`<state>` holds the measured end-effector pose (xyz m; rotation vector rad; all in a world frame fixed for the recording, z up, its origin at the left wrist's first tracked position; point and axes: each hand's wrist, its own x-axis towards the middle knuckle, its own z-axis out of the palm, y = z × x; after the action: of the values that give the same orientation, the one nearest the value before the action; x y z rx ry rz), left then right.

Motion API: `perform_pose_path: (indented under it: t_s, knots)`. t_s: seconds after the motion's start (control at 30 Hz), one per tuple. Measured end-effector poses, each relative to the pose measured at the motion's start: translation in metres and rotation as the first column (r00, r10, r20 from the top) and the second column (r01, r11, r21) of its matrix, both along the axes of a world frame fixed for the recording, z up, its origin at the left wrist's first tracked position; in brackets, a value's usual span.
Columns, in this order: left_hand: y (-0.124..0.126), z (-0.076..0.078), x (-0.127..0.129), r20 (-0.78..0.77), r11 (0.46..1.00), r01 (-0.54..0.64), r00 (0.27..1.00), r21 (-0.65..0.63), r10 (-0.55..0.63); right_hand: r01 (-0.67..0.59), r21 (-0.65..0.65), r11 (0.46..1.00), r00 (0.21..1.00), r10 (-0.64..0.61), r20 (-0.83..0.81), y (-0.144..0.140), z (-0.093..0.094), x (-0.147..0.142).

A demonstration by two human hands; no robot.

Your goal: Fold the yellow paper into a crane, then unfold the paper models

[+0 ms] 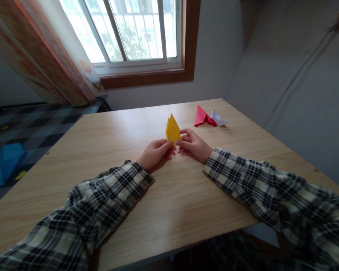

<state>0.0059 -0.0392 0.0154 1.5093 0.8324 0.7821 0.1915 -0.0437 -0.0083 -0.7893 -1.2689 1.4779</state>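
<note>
Yellow folded paper (pixel 172 130) stood near the middle of the table (pixel 130 180), long axis upright, points toward the window (pixel 130 34). I saw my left hand (pixel 155 152) pinching its lower edge and my right hand (pixel 193 144) pinching beside it, both equally close. Red paper (pixel 202 116) and white paper (pixel 218 118) lay well apart, to its right.

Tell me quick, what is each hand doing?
Left hand: closed, pinching the bottom of the yellow folded paper.
Right hand: closed, fingers pinching the same yellow paper from the other side.
</note>
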Motion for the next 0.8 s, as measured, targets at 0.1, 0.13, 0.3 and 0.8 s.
perform_pose_path:
  t_s: [0.1,0.13,0.3,0.8]
  knots:
    - [0.001,-0.001,-0.001,0.025,0.999,0.037,0.999,-0.011,-0.036,0.011,-0.008,1.0,1.0,-0.011,-0.009,0.001,0.001,0.001]
    - [0.0,-0.001,-0.001,0.034,0.999,0.052,0.998,-0.017,-0.051,0.013,-0.014,1.0,1.0,-0.013,-0.013,0.002,0.001,0.001]
    - [0.0,0.004,-0.003,-0.026,0.991,0.135,0.99,-0.017,-0.135,-0.072,-0.045,0.996,0.997,0.072,-0.007,0.006,0.001,0.005]
    - [0.001,0.007,-0.007,-0.168,0.979,0.205,0.965,0.009,-0.201,-0.159,0.009,0.987,0.986,0.158,0.043,0.003,-0.001,0.005]
